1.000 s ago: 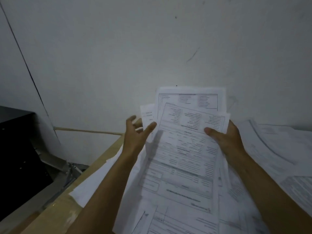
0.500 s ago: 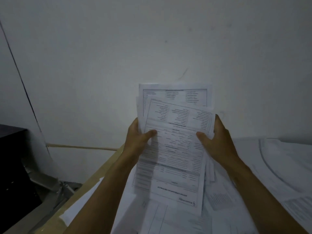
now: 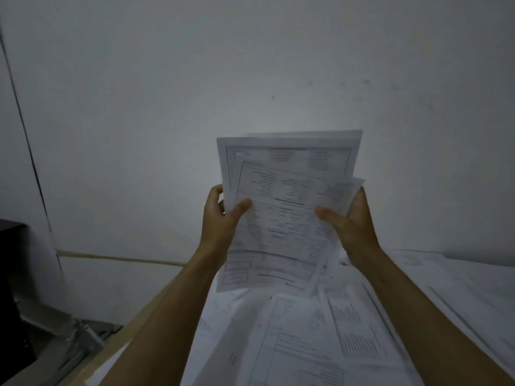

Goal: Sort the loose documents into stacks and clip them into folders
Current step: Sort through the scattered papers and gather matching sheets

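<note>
I hold a bundle of printed sheets (image 3: 284, 213) upright in the air in front of the wall. My left hand (image 3: 220, 221) grips its left edge, thumb across the front sheet. My right hand (image 3: 348, 224) grips its right edge, thumb on the front too. The sheets are uneven, with one form tilted over another. Below them, more loose documents (image 3: 320, 335) lie spread over the table, overlapping each other. No folder or clip is in view.
A pale wall fills the background. The table's wooden left edge (image 3: 131, 324) runs diagonally at lower left. Beyond it sit a dark cabinet (image 3: 11, 302) and grey metal parts (image 3: 80, 341) on the floor. Large drawing sheets (image 3: 459, 288) cover the table's right side.
Both hands have closed in on the bundle's sides and lifted it clear of the table. The loose sheets have been drawn together into a tighter stack.
</note>
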